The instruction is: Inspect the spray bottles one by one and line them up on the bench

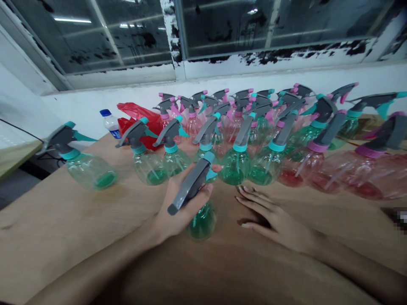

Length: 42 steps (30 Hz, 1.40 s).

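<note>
Gripping a green spray bottle (203, 220) at its neck, our left hand (176, 207) wraps it firmly, likely to steady its base on the smooth brown table (79, 220). Our right hand (273, 220) lies flat beside it, fingers spread, holding nothing. Beyond stand rows of translucent bottles (238, 165) (teal collars nearer, pink farther; grey triggers). Farthest back are a crinkled red bag (140, 116) and a blue-capped water bottle (111, 125).

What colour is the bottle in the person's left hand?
Translucent green plastic spray bottle, grey trigger; head view.

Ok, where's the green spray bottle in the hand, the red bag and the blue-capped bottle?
green spray bottle (202, 221), head view, green belly.
red bag (135, 112), head view, crumpled top.
blue-capped bottle (112, 125), head view, clear shoulder.
</note>
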Motion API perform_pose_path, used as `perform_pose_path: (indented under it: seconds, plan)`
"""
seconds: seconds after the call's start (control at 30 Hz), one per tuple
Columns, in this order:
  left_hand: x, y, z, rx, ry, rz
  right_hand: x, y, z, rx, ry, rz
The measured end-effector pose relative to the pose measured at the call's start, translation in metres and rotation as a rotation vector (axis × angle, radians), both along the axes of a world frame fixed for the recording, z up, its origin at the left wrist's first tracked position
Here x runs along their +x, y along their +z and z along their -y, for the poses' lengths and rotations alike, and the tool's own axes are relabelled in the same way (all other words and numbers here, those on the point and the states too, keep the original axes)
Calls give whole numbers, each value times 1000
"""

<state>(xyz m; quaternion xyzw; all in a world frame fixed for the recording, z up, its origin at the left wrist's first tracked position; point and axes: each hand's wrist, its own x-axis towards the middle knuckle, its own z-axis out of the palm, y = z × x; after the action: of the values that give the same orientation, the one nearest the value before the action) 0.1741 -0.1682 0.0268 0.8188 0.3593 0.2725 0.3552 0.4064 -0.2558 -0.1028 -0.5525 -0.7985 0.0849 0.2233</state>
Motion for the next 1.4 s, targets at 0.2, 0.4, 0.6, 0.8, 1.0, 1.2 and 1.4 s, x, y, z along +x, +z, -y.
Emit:
perform_pose_path:
  seconds: [0.2, 0.4, 0.6, 0.8, 1.0, 1.2, 1.4]
  plan:
    - [-1, -1, 0, -15, -1, -8, 0, 1, 0, -7, -3, -6]
    - [-1, -3, -1, 4, -9, 14, -1, 2, 0, -5, -1, -25]
    - [-1, -1, 0, -35, -2, 14, -2, 4, 1, -5, -11, -10]
    - [-1, -2, 0, -33, -8, 20, -2, 6, 1, -13, -14, -26]
    - [-1, -1, 0, -29, -4, 15, 0, 2, 0, -14, 1, -19]
    - [-3, 2, -3, 47, -59, 12, 0, 0, 0, -19, 3, -8]
    - [-6, 7, -6, 13, -161, 63, 1, 2, 0, -32, 5, 23]
